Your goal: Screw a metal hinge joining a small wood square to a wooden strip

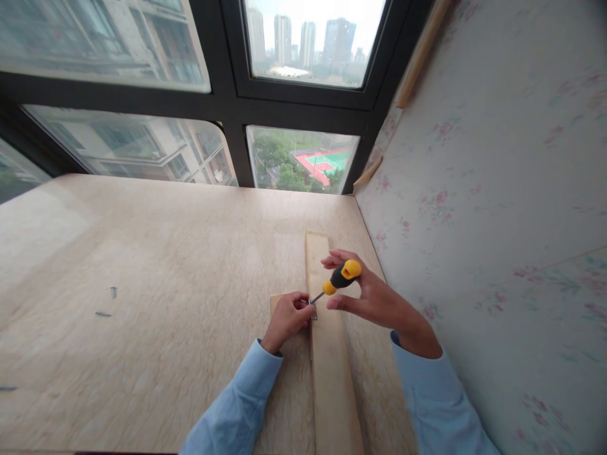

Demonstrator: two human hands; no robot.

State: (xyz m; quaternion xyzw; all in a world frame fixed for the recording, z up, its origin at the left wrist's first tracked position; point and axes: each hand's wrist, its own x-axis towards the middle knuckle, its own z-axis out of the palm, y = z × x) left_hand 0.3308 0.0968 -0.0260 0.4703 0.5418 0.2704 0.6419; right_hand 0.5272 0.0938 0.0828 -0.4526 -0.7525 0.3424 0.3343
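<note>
A long pale wooden board (332, 373) runs away from me on the stone-patterned surface. A small metal bracket (313, 313) sits at its left edge, with my left hand (290, 316) closed and its fingertips pinched at it. A yellow-and-black screwdriver (342, 277) stands tilted over the board, its tip down at the bracket beside my left fingertips. My right hand (367, 291) is around the screwdriver's handle with thumb and fingers spread apart, not wrapped round it. Whether a screw is under the tip is hidden. A second piece of wood (275, 300) shows partly behind my left hand.
Two loose screws (113, 292) lie on the left of the surface (180, 265), and another thin metal piece (7, 388) is at the left edge. A flowered wall (474, 208) rises close on the right. Dark-framed windows (303, 114) stand behind the surface.
</note>
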